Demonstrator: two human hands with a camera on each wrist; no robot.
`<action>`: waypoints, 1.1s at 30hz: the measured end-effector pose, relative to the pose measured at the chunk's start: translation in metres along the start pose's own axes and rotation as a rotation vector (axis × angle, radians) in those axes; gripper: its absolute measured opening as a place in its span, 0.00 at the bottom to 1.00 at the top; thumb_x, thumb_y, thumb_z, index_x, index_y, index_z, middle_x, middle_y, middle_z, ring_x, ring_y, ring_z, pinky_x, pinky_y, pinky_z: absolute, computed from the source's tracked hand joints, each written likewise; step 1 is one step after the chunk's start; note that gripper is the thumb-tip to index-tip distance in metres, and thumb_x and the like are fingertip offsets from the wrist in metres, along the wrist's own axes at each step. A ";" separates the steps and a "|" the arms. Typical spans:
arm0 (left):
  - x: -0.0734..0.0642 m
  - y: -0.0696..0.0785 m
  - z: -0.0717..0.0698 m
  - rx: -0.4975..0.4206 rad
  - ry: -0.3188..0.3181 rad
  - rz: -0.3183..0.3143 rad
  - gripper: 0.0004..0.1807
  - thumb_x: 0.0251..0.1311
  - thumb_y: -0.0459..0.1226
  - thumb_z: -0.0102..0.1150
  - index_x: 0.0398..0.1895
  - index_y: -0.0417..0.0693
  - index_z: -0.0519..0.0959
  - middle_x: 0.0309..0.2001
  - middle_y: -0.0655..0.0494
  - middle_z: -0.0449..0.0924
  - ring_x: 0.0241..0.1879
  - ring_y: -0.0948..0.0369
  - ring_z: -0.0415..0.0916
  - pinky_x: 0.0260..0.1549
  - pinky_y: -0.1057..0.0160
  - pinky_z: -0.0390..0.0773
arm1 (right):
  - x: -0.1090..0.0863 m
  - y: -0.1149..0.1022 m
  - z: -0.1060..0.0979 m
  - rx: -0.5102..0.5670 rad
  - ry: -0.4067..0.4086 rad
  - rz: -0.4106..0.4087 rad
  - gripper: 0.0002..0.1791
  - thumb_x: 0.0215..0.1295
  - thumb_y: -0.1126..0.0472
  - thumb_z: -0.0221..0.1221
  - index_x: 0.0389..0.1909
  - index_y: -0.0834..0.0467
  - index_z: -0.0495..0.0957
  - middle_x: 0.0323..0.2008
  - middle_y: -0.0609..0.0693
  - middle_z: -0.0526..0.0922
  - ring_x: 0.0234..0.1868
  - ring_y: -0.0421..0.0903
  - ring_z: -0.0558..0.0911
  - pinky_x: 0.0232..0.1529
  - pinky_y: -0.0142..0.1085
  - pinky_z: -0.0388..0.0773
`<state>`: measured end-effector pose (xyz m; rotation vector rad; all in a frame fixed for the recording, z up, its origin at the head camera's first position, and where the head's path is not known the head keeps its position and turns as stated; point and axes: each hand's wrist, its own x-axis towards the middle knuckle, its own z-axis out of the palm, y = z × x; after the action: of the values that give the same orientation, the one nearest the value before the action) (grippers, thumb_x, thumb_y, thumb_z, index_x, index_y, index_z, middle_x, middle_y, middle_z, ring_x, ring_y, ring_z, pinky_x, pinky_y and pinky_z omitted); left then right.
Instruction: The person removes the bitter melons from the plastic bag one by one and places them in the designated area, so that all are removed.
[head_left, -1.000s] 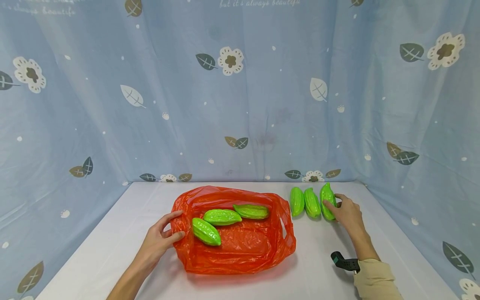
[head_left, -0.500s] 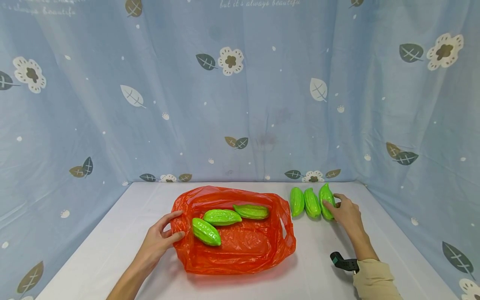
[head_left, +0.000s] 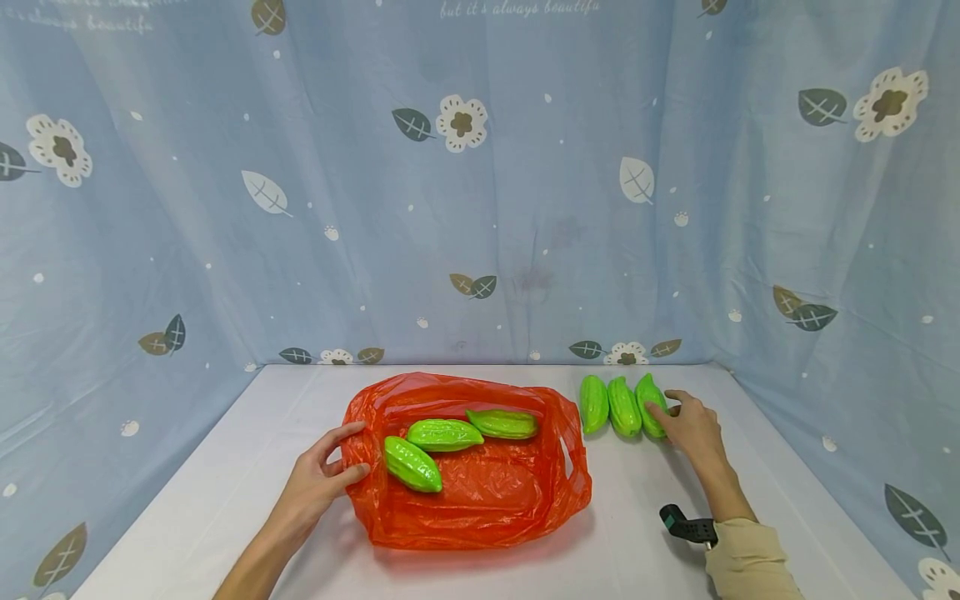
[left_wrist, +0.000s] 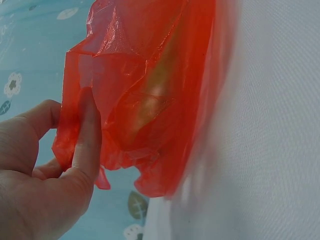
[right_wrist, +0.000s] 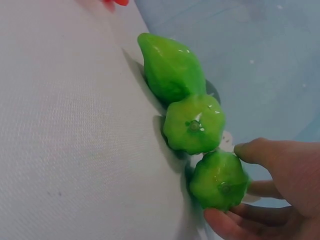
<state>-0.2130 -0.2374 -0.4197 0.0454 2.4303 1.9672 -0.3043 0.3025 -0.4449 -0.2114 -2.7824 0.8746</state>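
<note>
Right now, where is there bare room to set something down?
The white table between the red bag and the black wrist device, and left of the left forearm. The bag's near right floor is bare too. Crowded: back right, where the right hand holds one of three green gourds.

Both of the person's arms stretch forward over the table (head_left: pixel 630 517). The left forearm (head_left: pixel 266 542), bare, slants inward from the near side; the left grip (head_left: pixel 318 471) sits toward the left edge, pinching, thumb straight and facing the fingers. The right forearm (head_left: pixel 729 492) shows bare beyond a tan sleeve (head_left: pixel 752 560) and leans inward too. The right grip (head_left: pixel 692 423), near the back right corner, closes with thumb on one side, fingers opposite.
</note>
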 end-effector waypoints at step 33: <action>0.001 0.000 0.001 0.005 0.003 -0.020 0.33 0.60 0.33 0.62 0.70 0.53 0.65 0.72 0.47 0.59 0.47 0.65 0.82 0.42 0.66 0.84 | -0.003 -0.008 -0.016 -0.067 0.003 -0.018 0.34 0.68 0.44 0.56 0.63 0.67 0.70 0.53 0.73 0.78 0.48 0.69 0.79 0.37 0.55 0.78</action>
<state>-0.2140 -0.2365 -0.4198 0.0173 2.4276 1.9548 -0.2981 0.3040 -0.4279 -0.1984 -2.8088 0.7765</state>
